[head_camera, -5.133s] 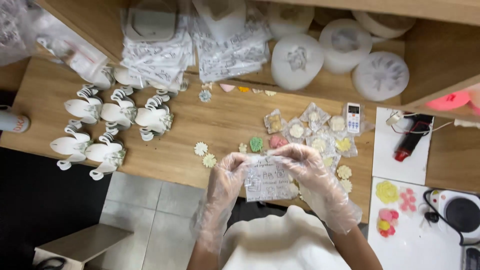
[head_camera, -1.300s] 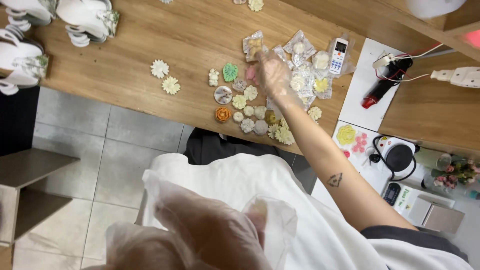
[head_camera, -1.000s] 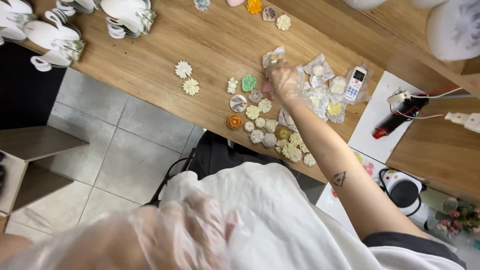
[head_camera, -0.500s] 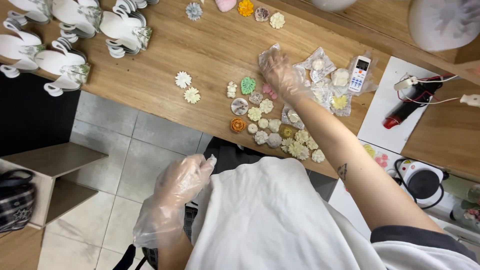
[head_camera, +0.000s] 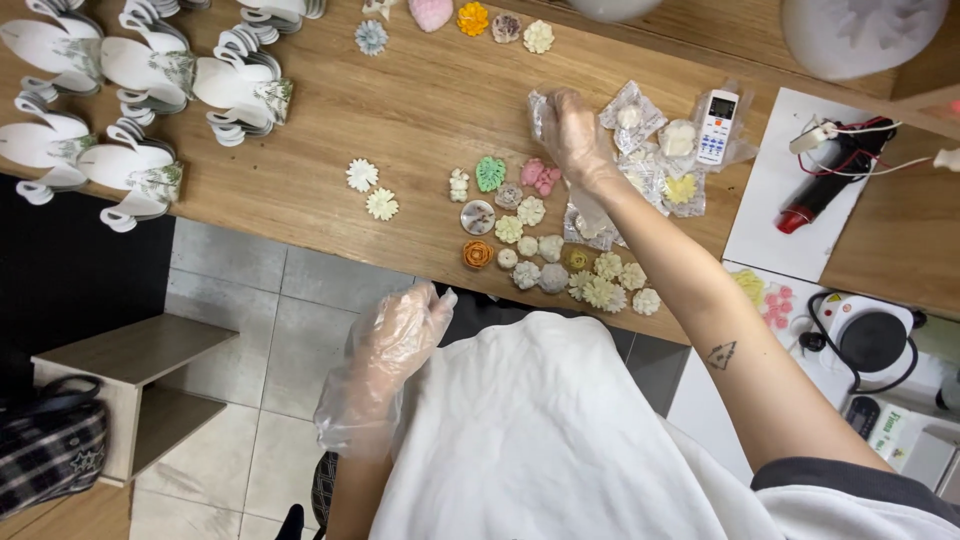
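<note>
Your gloved right hand (head_camera: 572, 135) reached across the table (head_camera: 420, 110), fingers pinching a clear packet (head_camera: 541, 107) beside more clear packets (head_camera: 655, 150) of pale flowers. Your gloved left hand (head_camera: 395, 340) hung loosely open, empty, below the table edge.
</note>
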